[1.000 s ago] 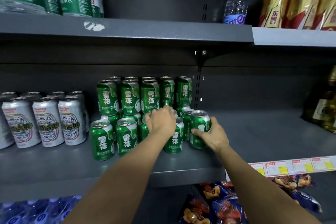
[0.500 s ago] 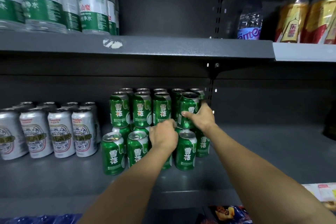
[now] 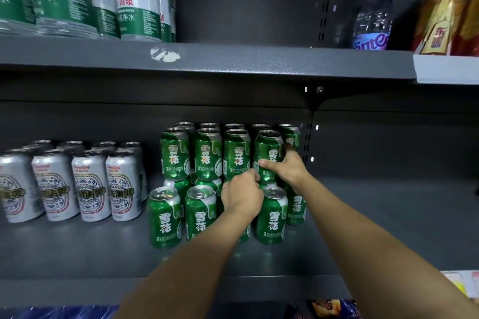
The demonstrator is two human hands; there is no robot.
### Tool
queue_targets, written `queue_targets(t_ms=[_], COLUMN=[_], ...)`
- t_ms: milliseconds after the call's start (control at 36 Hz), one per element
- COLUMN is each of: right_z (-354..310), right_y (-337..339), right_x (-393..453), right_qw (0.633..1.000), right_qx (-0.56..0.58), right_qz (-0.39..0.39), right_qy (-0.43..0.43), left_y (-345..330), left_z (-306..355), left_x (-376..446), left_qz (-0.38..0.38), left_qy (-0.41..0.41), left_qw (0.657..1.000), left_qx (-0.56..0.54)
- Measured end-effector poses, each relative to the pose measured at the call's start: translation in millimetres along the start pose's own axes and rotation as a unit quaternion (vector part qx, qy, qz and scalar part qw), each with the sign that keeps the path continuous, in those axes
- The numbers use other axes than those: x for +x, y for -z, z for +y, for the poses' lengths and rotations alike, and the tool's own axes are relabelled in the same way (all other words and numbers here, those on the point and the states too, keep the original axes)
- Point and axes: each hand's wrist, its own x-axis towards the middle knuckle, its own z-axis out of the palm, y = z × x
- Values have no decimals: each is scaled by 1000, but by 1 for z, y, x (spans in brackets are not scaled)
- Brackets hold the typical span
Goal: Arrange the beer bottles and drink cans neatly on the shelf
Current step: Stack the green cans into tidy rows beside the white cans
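Note:
Green beer cans stand in two layers on the dark middle shelf (image 3: 77,261). My right hand (image 3: 287,167) grips one green can (image 3: 268,154) at the right end of the upper layer's front row, thumb across its label. My left hand (image 3: 242,195) curls over a lower green can in the front row, which it mostly hides. Three other front-row green cans (image 3: 164,217) stand free around it. Silver beer cans (image 3: 88,184) stand in rows to the left.
The upper shelf (image 3: 233,62) hangs close above the stacked cans and carries water bottles (image 3: 134,0) on the left, a blue-label bottle (image 3: 373,15) and red-gold bottles (image 3: 440,21) on the right. Bare shelf lies right of the green cans. Snack bags (image 3: 326,308) sit below.
My right hand lifted a green can from the lower front row up onto the upper layer's right end. My left hand stayed on the lower cans. The camera moved closer.

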Motion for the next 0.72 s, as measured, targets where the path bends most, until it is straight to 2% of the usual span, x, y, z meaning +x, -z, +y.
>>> queue_targets(t_ms=[111, 361, 472, 556, 611, 667, 722], right_z=[7, 8, 13, 18, 23, 31, 39], right_y=[-4, -3, 3, 12, 17, 20, 22], right_x=[1, 2, -8, -23, -35, -46, -59], right_qw=[999, 997, 998, 991, 982, 974, 969], right_qx=[-9, -61, -64, -96, -112, -133, -154], right_qz=[-13, -40, 17, 98, 152, 178, 185], right_qy=[-28, -26, -15, 6, 21, 33, 47], left_y=[-2, 0, 1, 3, 2, -1, -3], left_z=[2, 6, 3, 2, 2, 4, 8], left_x=[1, -1, 1, 1, -2, -7, -12], left_qz=[0, 5, -28, -62, -80, -84, -68], left_qy=[-1, -25, -41, -57, -75, -89, -86], left_qw=[1000, 999, 997, 994, 986, 975, 975], left_qx=[15, 34, 59, 76, 125, 183, 194])
